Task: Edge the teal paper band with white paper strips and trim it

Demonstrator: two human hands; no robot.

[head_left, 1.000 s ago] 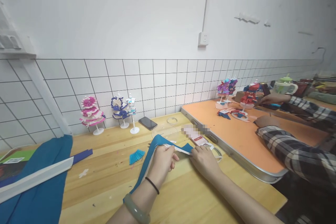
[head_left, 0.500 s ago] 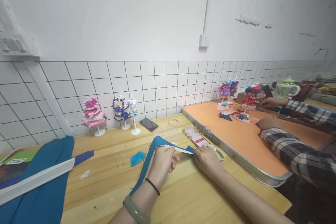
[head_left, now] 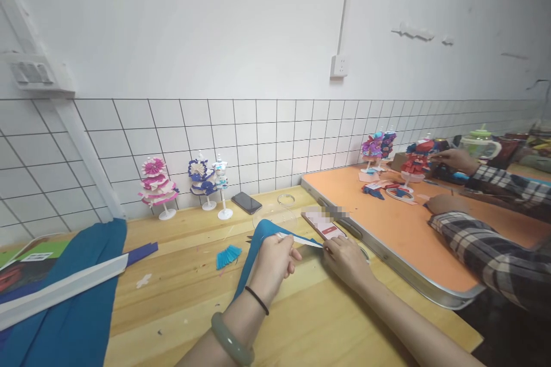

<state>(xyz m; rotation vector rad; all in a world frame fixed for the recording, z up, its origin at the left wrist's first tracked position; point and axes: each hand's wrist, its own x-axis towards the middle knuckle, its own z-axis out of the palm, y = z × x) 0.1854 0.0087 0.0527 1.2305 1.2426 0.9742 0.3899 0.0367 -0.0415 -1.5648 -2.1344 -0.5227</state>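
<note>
My left hand is closed in a pinch on a blue strip, which looks like crepe paper or cloth. The strip bends over behind the fingers and trails down beside the wrist. A narrow white band runs along it between my hands. At its other end, my right hand rests low over the wood with fingers bent down on the strip; the fingertips are partly hidden. A phone with a lit screen lies just beyond my right hand. A ring-shaped roll shows partly behind that hand.
Small dress-form stands with ruffled outfits line the tiled wall. A dark phone and a pleated light-blue piece lie on the wood. Blue material covers the left side. A co-worker's plaid sleeves reach over the orange table.
The view has shifted slightly left. My hands keep hold of the strip, and a white piece by my right hand is now hidden. The co-worker's far hand has risen toward the red dress form.
</note>
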